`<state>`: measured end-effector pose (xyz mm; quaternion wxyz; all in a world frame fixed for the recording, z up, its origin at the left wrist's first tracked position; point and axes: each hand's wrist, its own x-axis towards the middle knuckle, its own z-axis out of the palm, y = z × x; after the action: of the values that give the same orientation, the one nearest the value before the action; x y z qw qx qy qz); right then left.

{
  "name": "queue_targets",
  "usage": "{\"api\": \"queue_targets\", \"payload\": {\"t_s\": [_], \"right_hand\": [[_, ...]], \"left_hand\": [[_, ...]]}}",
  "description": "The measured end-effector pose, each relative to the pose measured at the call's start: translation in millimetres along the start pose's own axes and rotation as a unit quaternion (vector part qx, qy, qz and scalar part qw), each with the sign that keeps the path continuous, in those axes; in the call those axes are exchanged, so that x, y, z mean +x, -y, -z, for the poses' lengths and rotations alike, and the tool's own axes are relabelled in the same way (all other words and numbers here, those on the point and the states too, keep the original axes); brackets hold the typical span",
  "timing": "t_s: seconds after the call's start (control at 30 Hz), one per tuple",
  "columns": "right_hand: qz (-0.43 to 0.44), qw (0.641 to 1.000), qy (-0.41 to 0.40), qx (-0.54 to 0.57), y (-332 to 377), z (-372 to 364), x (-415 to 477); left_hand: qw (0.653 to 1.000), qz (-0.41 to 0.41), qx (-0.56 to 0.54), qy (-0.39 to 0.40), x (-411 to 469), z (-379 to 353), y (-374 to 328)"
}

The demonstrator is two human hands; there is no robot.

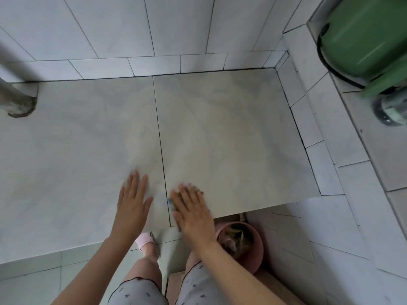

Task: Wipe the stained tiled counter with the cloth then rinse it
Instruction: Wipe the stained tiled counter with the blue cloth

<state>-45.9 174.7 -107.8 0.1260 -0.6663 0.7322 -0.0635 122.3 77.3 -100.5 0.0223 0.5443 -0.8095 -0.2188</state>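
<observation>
The tiled counter (220, 133) is pale grey with a dark grout joint running front to back through its middle. My right hand (191, 210) lies flat with straight fingers, pressing a dark cloth (174, 204) onto the counter near the front edge, just right of the joint. Only the cloth's blue and dark edges show around my fingers. My left hand (133, 201) rests flat and open on the left tile, beside the joint, with nothing under it. The picture is blurred by motion.
A pink bucket (256, 243) with rubbish stands on the floor below the counter's front right corner. A green container (365, 38) sits on the ledge at the upper right. A grey pipe (15, 100) meets the counter at the far left. Tiled walls close the back and right.
</observation>
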Motion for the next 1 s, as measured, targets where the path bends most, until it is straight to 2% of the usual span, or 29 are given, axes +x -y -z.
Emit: {"api": "queue_targets", "payload": {"t_s": [0.17, 0.3, 0.43, 0.5, 0.6, 0.73, 0.8, 0.9, 1.0], "right_hand": [[-0.167, 0.985, -0.031, -0.031, -99.6, 23.7, -28.4], [-0.324, 0.945, -0.041, -0.029, -182.9, 43.3, -49.8], [-0.409, 0.91, -0.061, 0.014, -178.8, 45.1, -38.0], [-0.369, 0.927, -0.064, 0.011, -141.3, 39.8, -24.1], [-0.218, 0.975, -0.03, 0.012, -65.0, 18.6, -9.7], [-0.062, 0.998, -0.007, 0.018, 23.3, -4.0, -0.2], [-0.03, 1.0, -0.005, -0.006, 38.7, -7.8, -1.4], [0.011, 1.0, 0.02, 0.017, 22.2, -5.1, -3.4], [-0.051, 0.998, -0.001, 0.04, -28.2, 5.0, -2.2]], "left_hand": [[1.0, 0.006, 0.009, 0.005, -0.5, -1.7, -5.3], [1.0, 0.001, 0.016, 0.012, 0.9, -1.2, -2.6], [1.0, -0.003, 0.02, 0.012, -0.3, -1.4, -2.7], [1.0, 0.002, 0.012, 0.008, 0.0, -1.9, -5.1], [1.0, 0.012, 0.004, 0.009, 0.5, -0.5, -7.6], [1.0, 0.013, 0.001, 0.012, 1.3, -0.5, -5.6], [1.0, 0.014, -0.003, 0.018, 1.4, 0.3, -4.8], [1.0, 0.017, -0.008, 0.019, 1.1, 2.9, -6.5], [1.0, 0.011, 0.001, 0.011, 3.1, 6.9, -10.5]]}}
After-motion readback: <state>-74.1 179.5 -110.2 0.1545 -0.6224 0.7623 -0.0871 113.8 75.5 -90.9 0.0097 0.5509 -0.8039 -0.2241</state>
